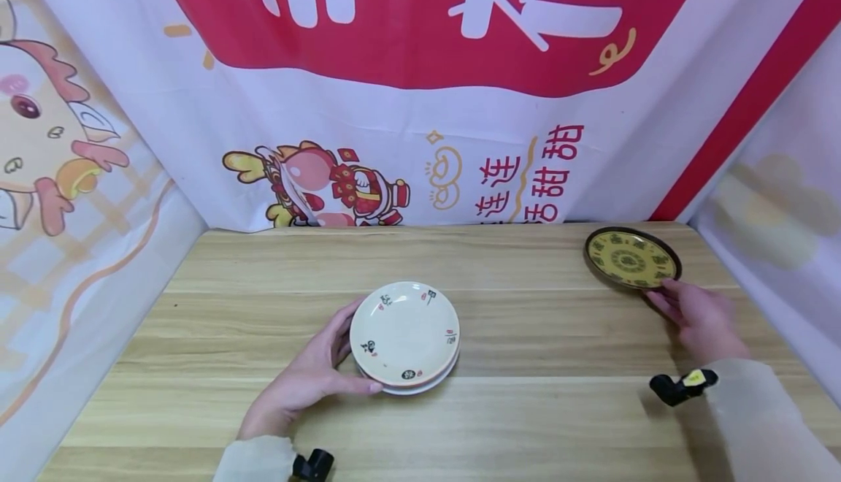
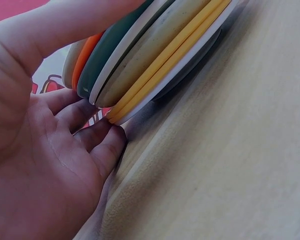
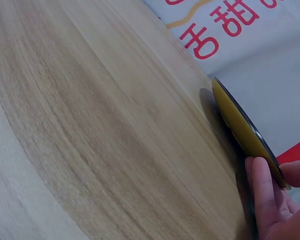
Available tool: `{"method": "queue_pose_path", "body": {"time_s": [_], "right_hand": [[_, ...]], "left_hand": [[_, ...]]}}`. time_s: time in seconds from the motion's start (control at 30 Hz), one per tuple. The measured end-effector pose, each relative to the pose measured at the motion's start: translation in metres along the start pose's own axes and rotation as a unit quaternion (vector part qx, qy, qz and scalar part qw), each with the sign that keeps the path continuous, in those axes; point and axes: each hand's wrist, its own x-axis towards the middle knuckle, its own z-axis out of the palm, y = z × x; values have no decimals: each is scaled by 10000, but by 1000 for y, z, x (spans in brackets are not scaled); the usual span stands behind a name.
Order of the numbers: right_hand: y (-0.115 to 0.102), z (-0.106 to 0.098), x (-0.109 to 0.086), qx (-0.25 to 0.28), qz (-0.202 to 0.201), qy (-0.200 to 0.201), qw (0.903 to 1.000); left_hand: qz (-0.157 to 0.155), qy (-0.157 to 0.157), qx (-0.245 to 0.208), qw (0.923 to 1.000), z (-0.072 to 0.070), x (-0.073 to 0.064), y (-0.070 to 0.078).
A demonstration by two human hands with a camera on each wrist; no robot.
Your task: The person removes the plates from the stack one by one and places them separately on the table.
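A stack of plates [image 1: 404, 334] stands on the table left of centre, topped by a white plate with small dark and red marks. My left hand [image 1: 314, 372] holds the stack at its left side, thumb at the front and fingers behind. In the left wrist view, the stack's edges [image 2: 155, 60] show orange, green, white, tan and yellow rims. At the far right, my right hand [image 1: 703, 315] pinches the near rim of a yellow plate [image 1: 629, 258] with a dark brown edge. That plate is tilted, and a gap shows under it in the right wrist view.
The wooden table [image 1: 519, 416] runs back to a printed red and white cloth [image 1: 407, 109]. Patterned cloth walls [image 1: 85, 248] enclose the left and right sides. The yellow plate is close to the back right corner.
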Motion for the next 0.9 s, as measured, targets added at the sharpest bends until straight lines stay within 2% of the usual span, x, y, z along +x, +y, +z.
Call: {"method": "queue_pose_path", "body": {"time_s": [0.2,0.43,0.57,0.9], "right_hand": [[-2,-5,5,171,-25,79,9998],[-4,-13,11,344,113,653,9972],[-6,-19,10,301,120,835,9960],[-9,-21,6,367,74,841,9958]], "left_hand": [[-9,30,30,10000,0,0,-1],[121,20,-26,9999,0,0,-1],[117,23,-25,9999,0,0,-1],[94,18,-30,9999,0,-1,-1]]}}
